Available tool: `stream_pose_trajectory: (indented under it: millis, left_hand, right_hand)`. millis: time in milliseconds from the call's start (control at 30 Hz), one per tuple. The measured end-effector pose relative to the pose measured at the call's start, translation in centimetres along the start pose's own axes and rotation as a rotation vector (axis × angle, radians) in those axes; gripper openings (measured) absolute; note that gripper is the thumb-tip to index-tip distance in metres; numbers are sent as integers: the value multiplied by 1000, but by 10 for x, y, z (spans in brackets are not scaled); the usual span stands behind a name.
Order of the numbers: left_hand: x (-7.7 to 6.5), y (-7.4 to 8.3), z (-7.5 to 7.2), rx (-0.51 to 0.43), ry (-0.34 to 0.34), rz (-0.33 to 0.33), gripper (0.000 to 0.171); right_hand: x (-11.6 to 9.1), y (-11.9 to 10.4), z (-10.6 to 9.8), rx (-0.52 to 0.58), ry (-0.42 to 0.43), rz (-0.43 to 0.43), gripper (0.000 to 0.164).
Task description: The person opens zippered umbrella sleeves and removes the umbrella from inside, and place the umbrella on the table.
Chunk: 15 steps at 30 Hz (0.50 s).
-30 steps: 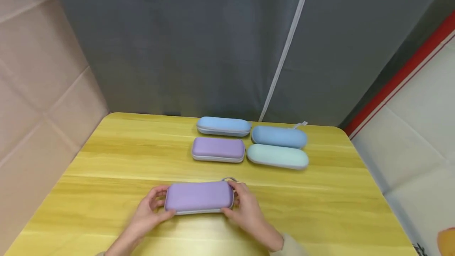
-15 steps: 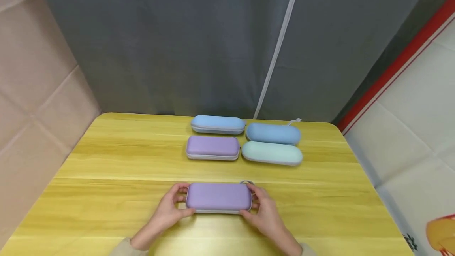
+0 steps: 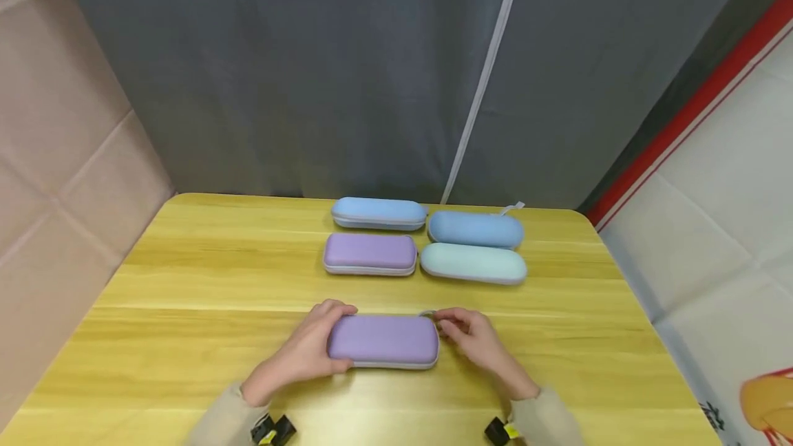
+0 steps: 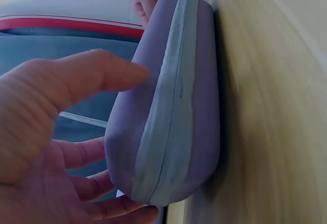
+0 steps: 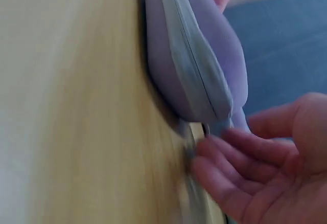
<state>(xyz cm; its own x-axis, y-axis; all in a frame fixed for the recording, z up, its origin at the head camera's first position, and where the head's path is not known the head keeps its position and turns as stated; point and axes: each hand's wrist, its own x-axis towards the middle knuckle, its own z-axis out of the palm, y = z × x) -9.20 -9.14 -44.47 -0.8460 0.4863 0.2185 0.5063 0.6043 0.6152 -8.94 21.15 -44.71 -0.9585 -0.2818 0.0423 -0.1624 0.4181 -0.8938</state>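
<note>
A purple zippered case point(image 3: 384, 341) lies on the table before me, its pale zip band point(image 4: 171, 96) facing front. My left hand point(image 3: 312, 344) holds its left end, thumb at the front and fingers round the back. At its far right corner is a small grey strap point(image 3: 427, 313). My right hand point(image 3: 473, 341) is beside that corner with bent fingers close to the strap. In the right wrist view, the fingers point(image 5: 225, 173) are blurred near the end of the case; whether they pinch the strap is unclear. The case looks closed.
Farther back lie another purple case point(image 3: 370, 254), a light blue case point(image 3: 379, 213), a blue case point(image 3: 476, 228) with a strap, and a mint case point(image 3: 473, 263). A dark grey curtain point(image 3: 297, 88) hangs behind the yellow wood-grain table point(image 3: 204, 281).
Both hands were at the ends of the purple case. The left hand has shifted its grip farther over the left end; the right hand has left the front edge for the strap corner.
</note>
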Motion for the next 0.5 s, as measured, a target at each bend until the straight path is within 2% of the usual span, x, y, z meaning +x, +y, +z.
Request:
stream_pose_trajectory:
  millis: [67, 267, 367, 500]
  left_hand:
    - [4, 2, -1, 27, -34, 8, 71]
    - [8, 2, -2, 34, -76, 29, 69]
    - [9, 1, -2, 34, -80, 46, 69]
    - [10, -1, -1, 34, -82, 60, 68]
  right_hand:
    - [10, 13, -1, 4, -89, -5, 24]
    - [32, 21, -10, -18, -307, -87, 26]
    - [41, 22, -14, -19, -386, -108, 24]
    - [50, 25, -16, -99, -452, -147, 21]
